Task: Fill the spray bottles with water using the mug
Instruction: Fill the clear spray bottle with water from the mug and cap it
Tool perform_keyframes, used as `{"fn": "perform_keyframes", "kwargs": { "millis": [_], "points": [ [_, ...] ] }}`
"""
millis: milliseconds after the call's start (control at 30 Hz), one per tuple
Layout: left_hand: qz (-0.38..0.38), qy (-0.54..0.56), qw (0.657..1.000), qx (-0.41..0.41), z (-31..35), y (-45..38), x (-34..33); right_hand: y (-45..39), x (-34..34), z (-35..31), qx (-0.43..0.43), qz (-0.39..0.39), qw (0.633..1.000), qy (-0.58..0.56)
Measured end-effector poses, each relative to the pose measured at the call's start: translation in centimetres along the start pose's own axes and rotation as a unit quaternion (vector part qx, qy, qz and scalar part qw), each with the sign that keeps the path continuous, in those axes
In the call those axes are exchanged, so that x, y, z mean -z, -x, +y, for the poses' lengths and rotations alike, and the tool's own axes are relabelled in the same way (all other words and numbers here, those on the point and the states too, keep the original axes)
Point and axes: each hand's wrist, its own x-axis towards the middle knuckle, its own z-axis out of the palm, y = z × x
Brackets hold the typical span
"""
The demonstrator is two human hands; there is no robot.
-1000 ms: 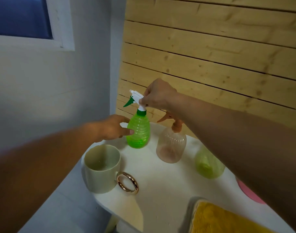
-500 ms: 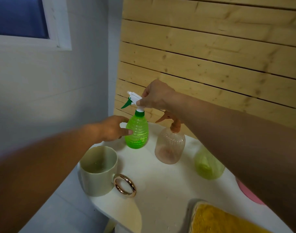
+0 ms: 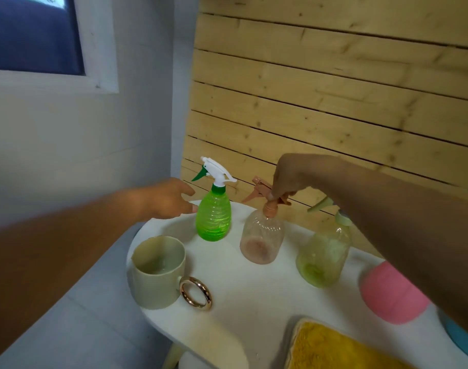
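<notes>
On a white table set against a wooden plank wall, three spray bottles stand upright in a row. The green bottle at the left carries a white spray head with a green trigger, and a little water shows in its lower part. The left hand is just beside it, fingers loosely spread and holding nothing, the fingertips close to the bottle's side; whether they touch it cannot be told. The right hand reaches down onto the peach bottle in the middle, its fingers and thumb pinching the peach spray head at the neck. The bottle itself rests on the table. To the right, partly behind the right forearm, stands a pale yellow-green bottle. The mug, pale green with a round gold handle, sits at the near left of the table, apart from the bottles, with a little water in its bottom. A pink object lies at the right edge, and a yellow cloth lies at the near edge
</notes>
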Motion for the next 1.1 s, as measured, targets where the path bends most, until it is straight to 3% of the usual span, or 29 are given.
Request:
{"fn": "perform_keyframes", "kwargs": {
  "millis": [200, 333, 500, 700, 1100],
  "points": [
    [-0.014, -0.031, 0.999, -0.020, 3.0, 4.1, 2.1, 3.9, 2.9, -1.3, -0.004, 0.026, 0.999, 0.020],
    [-0.031, -0.012, 0.999, -0.029, 4.5, 6.6, 3.6, 7.7, 6.6, -2.4, 0.010, 0.088, 0.996, -0.005],
    [-0.043, 0.006, 0.997, -0.065, 6.5, 11.5, 6.1, 13.0, 10.2, -3.9, 0.072, 0.140, 0.982, -0.103],
    [-0.049, 0.067, 0.988, -0.129, 6.7, 18.8, 6.9, 20.1, 12.2, -6.6, 0.139, 0.151, 0.964, -0.169],
    [-0.051, 0.151, 0.976, -0.145, 1.5, 31.8, 1.9, 27.9, 4.6, -9.1, 0.227, 0.085, 0.931, -0.272]
  ]
}}
